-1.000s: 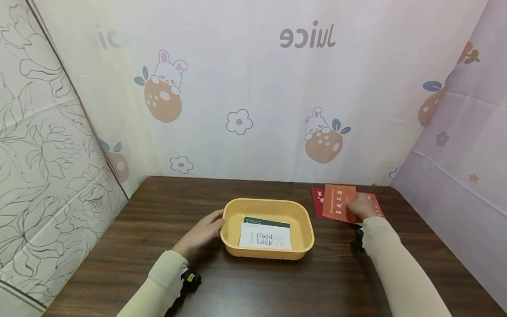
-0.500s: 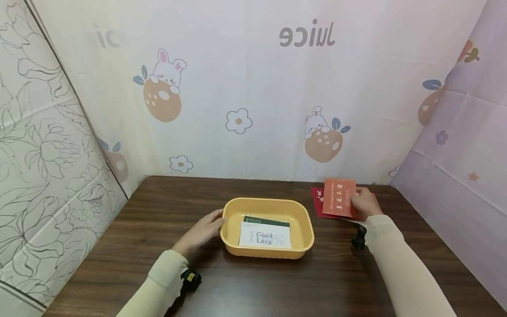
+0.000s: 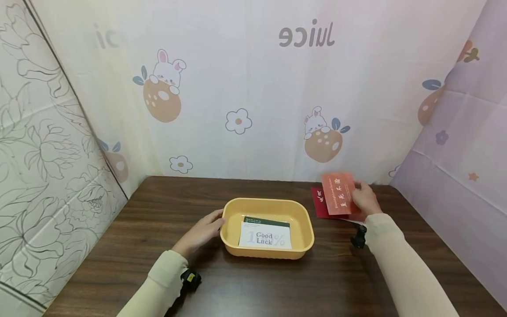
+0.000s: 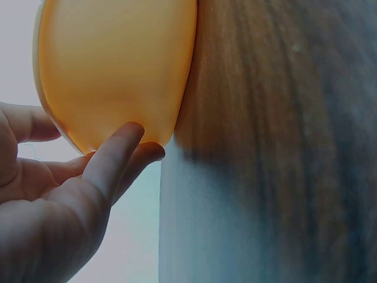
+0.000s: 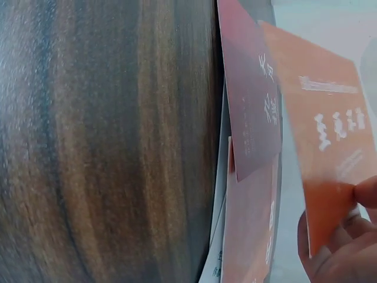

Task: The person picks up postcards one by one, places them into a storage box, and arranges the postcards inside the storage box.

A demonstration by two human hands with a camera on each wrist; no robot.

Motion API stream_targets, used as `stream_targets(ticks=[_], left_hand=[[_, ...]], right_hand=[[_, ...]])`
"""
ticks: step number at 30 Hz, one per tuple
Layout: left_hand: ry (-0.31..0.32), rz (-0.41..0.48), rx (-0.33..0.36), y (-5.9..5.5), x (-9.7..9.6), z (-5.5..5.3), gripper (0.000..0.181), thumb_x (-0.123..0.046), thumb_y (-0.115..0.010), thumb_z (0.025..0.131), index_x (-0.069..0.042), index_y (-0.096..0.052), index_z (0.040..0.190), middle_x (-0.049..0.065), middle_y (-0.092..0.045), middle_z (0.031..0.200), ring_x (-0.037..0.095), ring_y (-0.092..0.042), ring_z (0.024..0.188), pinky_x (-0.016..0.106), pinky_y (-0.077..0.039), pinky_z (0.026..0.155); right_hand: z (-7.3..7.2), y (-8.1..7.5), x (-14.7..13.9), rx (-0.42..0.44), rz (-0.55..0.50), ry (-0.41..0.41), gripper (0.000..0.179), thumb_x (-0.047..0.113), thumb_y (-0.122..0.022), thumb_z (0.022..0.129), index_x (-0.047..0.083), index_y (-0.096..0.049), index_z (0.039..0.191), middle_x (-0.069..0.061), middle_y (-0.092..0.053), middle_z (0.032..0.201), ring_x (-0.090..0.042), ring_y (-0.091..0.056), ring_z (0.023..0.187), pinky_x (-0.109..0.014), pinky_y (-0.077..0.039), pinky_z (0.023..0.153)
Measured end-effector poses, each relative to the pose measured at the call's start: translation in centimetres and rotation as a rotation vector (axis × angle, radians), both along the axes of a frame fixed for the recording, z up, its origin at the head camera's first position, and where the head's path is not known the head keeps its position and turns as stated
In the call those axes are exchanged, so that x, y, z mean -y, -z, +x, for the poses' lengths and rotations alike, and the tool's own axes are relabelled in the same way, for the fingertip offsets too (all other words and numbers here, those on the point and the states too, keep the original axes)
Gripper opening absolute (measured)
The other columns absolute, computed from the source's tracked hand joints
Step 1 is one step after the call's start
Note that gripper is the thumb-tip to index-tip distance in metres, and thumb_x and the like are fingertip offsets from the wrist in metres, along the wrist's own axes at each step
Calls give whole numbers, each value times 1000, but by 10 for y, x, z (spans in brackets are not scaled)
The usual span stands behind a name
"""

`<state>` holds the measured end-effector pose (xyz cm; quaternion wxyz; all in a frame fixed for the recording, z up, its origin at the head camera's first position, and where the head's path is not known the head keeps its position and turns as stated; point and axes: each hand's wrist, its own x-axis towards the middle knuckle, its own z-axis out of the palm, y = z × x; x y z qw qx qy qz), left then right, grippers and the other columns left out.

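My right hand (image 3: 365, 198) pinches an orange-red card (image 3: 337, 193) with white characters by its right edge. The card is raised and tilted above a small pile. In the right wrist view, thumb and fingers hold the orange card (image 5: 324, 118) at a lower corner. Below it lie a dark red card (image 3: 320, 202), another reddish card (image 5: 250, 218) and a white edge. At the left end of a yellow plastic basin (image 3: 269, 254), my left hand (image 3: 202, 233) rests. Its fairly straight fingers (image 4: 112, 159) touch the basin's outer wall. Inside the basin, a white "Good Luck" card (image 3: 264, 237) overlaps a dark green one (image 3: 267, 221).
Everything stands on a dark wooden table (image 3: 253, 290). A printed curtain (image 3: 253, 88) hangs along the table's back edge, with patterned cloth on both sides. Each wrist carries a small black camera, such as the right one (image 3: 359, 237).
My right hand has lifted the orange-red card off the pile, up and slightly back, tilting it. More of the dark red card shows. My left hand and the basin have stayed put.
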<state>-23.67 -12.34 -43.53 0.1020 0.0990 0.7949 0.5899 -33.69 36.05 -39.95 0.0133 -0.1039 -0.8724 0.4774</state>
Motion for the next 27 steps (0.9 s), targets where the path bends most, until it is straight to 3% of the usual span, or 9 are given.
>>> stream_targets(ticks=[3,7,16,27], left_hand=[[-1,4,-1,0,0,0,48,-21,-45,108,-3,-39,152,18,-50,145,29,-56,124,44,-51,98],[-1,8,-1,0,-1,-1,47,-20,-44,108,-2,-39,151,19,-49,145,30,-55,125,43,-51,98],[-7,-1,-3,0,-1,0,46,-20,-45,108,-1,-42,150,18,-51,143,29,-56,124,43,-51,98],[-1,7,7,0,0,0,47,-21,-45,108,-1,-40,151,18,-50,145,29,-55,125,44,-50,99]], right_hand=[[-1,-1,4,-25,8,38,57,17,-26,105,0,-18,158,-33,-32,151,-44,-44,125,-51,-47,91],[-3,0,7,-45,30,59,56,18,-25,105,3,-21,159,-32,-39,146,-42,-51,117,-44,-52,80],[1,-5,15,-61,99,43,57,29,-27,107,4,-25,158,-31,-38,147,-41,-48,118,-50,-50,87],[-3,-10,24,-139,127,16,58,39,-30,107,3,-39,152,-28,-47,139,-37,-50,110,-38,-48,74]])
